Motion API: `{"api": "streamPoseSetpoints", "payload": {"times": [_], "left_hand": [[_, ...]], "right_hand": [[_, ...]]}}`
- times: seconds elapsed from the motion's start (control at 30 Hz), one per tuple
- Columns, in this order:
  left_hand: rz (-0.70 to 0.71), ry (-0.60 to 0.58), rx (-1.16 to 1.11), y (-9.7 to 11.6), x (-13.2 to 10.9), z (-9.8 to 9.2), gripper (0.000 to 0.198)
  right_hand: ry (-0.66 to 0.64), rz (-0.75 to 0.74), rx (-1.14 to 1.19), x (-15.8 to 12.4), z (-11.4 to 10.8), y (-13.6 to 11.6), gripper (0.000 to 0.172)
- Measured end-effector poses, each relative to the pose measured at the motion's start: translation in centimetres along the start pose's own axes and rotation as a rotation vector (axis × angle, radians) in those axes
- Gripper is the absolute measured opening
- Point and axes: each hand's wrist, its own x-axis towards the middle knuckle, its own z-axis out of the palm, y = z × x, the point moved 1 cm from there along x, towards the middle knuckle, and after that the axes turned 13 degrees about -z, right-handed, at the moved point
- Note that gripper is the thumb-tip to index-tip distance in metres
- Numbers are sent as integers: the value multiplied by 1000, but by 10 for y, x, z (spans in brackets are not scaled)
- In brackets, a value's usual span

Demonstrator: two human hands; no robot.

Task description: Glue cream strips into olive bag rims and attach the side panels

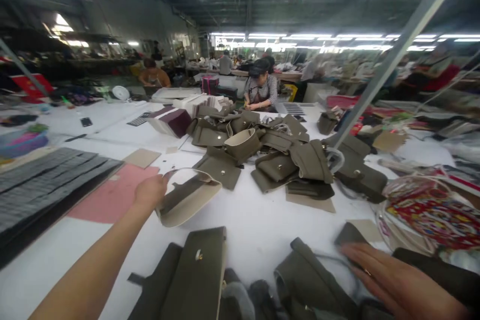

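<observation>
My left hand is closed on the edge of an olive handbag body, whose pale lining faces me. The bag body is tilted just above the white table. My right hand, slightly blurred, has its fingers stretched out beside a dark olive leather piece; whether it touches the piece is hard to tell. Between my arms, near the front edge, lie an olive flap bag with a metal clasp and another olive bag on its side.
A heap of olive bags covers the middle of the white table. Grey strips and a pink sheet lie at left. On the right are a patterned bag and a slanting metal post. A person works across the table.
</observation>
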Motion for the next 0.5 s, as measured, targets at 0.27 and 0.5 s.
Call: {"api": "streamPoseSetpoints", "payload": {"times": [0.27,0.5], "left_hand": [[147,-116,-363,21,-125,-64,55],[357,-297,-454,42,-199,-49,47]], "right_hand": [[-105,-590,101,140,22,-118,35],[-529,-593,358,98,-14,-102,16]]}}
